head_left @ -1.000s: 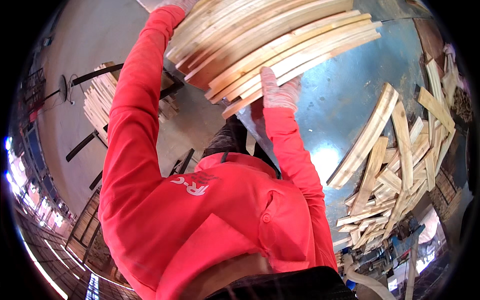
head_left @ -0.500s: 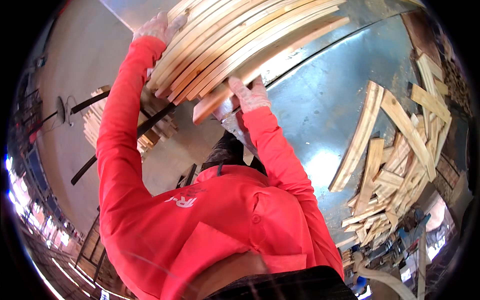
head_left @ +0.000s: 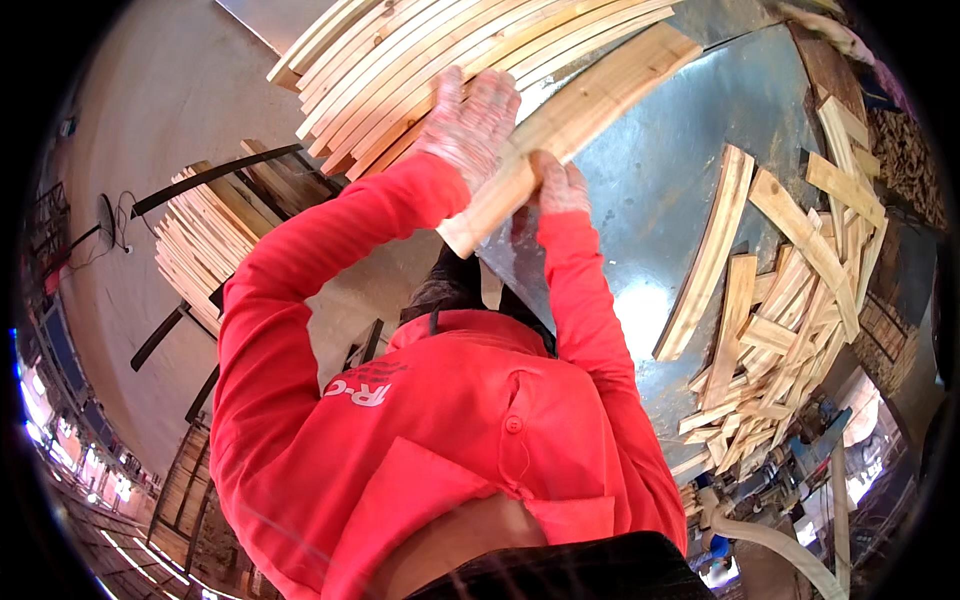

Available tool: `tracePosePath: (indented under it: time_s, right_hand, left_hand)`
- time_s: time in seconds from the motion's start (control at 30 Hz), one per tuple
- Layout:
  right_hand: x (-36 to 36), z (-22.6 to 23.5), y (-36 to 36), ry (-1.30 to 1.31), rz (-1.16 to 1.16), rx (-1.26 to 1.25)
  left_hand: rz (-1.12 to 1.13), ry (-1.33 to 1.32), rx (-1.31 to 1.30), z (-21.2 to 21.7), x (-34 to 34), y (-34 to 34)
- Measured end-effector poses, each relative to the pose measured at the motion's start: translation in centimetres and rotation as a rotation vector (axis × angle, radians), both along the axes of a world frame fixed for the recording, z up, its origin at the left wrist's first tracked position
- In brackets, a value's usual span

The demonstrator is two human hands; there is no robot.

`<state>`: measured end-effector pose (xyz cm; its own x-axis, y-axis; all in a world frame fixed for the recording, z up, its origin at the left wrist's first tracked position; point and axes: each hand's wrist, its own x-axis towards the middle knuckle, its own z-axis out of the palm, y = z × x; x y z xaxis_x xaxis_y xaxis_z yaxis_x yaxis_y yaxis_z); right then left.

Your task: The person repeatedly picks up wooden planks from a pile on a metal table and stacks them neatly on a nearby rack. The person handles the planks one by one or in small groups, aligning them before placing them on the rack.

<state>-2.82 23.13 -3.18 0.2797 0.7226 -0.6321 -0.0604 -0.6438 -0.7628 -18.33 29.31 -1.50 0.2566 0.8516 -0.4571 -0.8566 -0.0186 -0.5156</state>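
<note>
Long pale wooden planks stand on edge side by side in a row [head_left: 400, 70] at the upper middle. My left hand [head_left: 468, 125], in a pale glove with reddish marks, lies across the near side of this row with its fingers stretched out. Right of the row, one wide plank [head_left: 580, 100] lies tilted with its broad face up. My right hand [head_left: 562, 187] grips its near edge, the thumb on top and the other fingers mostly hidden beneath. The plank's near end passes under my left wrist.
A blue-grey metal tabletop [head_left: 640, 180] extends to the right. A jumbled heap of short wood offcuts [head_left: 790, 320] covers its right side. Another stack of planks [head_left: 200, 240] stands lower at the left, beside dark metal bars [head_left: 215, 178]. A pale hose [head_left: 780, 545] curves at the lower right.
My left hand has moved from the row's far left side rightward to its near side. The wide plank has turned broad face up and come away from the row, with my right hand shifted right.
</note>
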Motion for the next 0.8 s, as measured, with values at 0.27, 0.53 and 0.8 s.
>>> tracePosePath:
  time_s: [0.27, 0.53, 0.8]
  right_hand:
    - [3.5, 0.6, -1.9, 0.207, -0.002, -0.016]
    - [1.3, 1.6, 2.5, 0.148, 0.169, 0.138]
    - [12.9, 0.7, -1.8, -0.817, 0.481, 0.368]
  left_hand:
    - [1.076, -1.845, -1.012, 6.7, 3.8, 0.2]
    - [0.644, -3.174, -1.159, 12.1, -0.9, -4.8]
    - [1.321, -3.076, -0.215, 11.9, -8.8, -17.5]
